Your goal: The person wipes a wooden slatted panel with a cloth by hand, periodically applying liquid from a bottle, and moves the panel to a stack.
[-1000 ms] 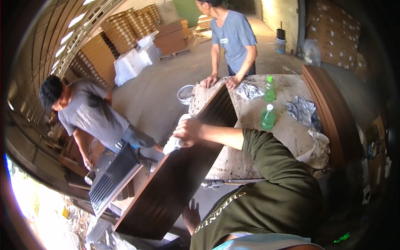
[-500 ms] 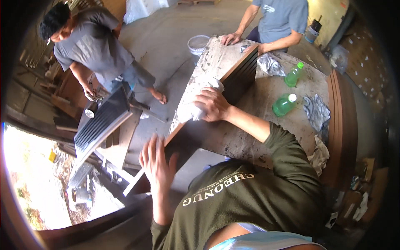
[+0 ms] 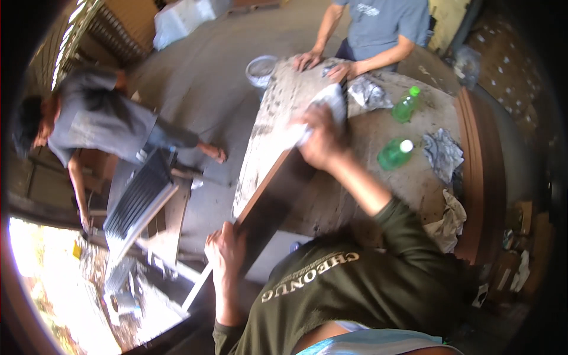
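Note:
A long dark board [image 3: 275, 192] with a paler wooden edge stands on its side, running from near my left hand toward the far worker. My right hand [image 3: 322, 139], smeared by motion, is closed on a white cloth [image 3: 332, 97] and presses it along the board's top edge. At the board's near end my left hand [image 3: 225, 251] is closed round its corner; the fingertips are partly hidden. Beneath the board lies a stained worktable [image 3: 367, 195]. Across the table, a person in a blue-grey shirt has one hand [image 3: 342, 72] by the board's far end.
Two green bottles [image 3: 395, 154] stand right of the board, near crumpled cloths [image 3: 444, 155]. Brown boards [image 3: 479, 177] are stacked along the table's right side. A bucket [image 3: 260, 72] sits beyond the table. At left, another person [image 3: 103, 118] bends beside a slatted dark panel [image 3: 139, 195].
My right hand has slid the cloth farther along the board, away from me. My left hand has closed on the near end. The person at left has bent lower and reached down.

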Demonstrator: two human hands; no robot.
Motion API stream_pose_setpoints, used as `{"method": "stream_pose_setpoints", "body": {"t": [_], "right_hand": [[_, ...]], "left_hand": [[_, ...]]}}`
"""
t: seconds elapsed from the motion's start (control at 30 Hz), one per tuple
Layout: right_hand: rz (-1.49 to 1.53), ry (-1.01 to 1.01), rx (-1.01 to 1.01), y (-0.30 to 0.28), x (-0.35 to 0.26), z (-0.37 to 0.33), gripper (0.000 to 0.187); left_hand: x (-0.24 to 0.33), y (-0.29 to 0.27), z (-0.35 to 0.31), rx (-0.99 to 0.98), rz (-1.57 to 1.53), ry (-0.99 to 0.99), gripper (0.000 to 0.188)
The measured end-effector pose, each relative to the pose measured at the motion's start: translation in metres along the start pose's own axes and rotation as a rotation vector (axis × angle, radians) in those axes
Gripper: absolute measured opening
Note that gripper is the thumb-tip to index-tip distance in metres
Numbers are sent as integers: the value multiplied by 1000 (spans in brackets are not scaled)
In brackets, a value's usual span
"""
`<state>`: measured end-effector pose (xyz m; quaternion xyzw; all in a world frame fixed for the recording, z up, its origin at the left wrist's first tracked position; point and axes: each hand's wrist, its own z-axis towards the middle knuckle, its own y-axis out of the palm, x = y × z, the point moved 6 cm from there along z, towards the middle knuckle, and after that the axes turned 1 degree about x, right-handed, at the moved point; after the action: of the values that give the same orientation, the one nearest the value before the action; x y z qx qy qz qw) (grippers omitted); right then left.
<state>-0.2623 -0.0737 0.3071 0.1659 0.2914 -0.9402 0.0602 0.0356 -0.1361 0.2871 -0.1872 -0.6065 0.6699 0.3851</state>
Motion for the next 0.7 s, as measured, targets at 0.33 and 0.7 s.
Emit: {"method": "stream_pose_setpoints", "body": {"t": [0.33,0.7], "right_hand": [[-156,68,410,-31,92,1,23],[-346,785,594,68,258,-101,24]], "left_hand": [[49,7,29,-218,-67,139,23],[42,23,6,-234,-12,181,22]]}}
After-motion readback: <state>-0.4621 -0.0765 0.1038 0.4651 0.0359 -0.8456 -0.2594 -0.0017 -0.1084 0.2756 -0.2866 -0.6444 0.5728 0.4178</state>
